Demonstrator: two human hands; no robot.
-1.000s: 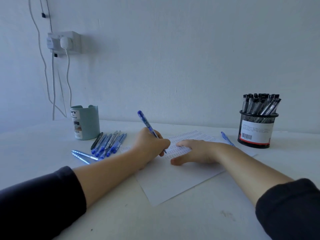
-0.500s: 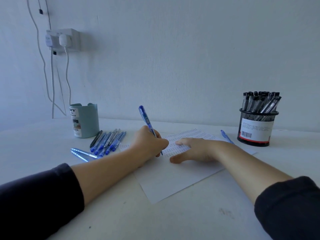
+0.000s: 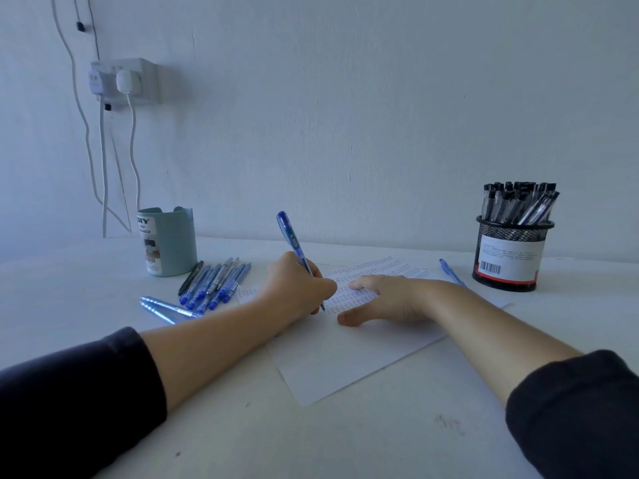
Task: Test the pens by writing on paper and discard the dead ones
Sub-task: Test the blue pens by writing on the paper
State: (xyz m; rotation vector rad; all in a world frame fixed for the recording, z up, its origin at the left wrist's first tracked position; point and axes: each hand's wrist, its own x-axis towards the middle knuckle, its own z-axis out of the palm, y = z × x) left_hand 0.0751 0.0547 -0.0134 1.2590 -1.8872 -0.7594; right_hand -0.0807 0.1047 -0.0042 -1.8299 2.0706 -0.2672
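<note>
The left hand [image 3: 301, 292] grips a blue pen [image 3: 297, 250] with its tip on the paper [image 3: 345, 361], already lined with test marks, while the right hand [image 3: 383, 299] lies flat holding the sheet. Judging by the row of blue pens [image 3: 214, 283] beside the teal cup [image 3: 169, 242] and the full mesh holder [image 3: 508, 257], much testing remains. The white bench [image 3: 311, 437] meets a pale wall with a socket [image 3: 124, 81].
</note>
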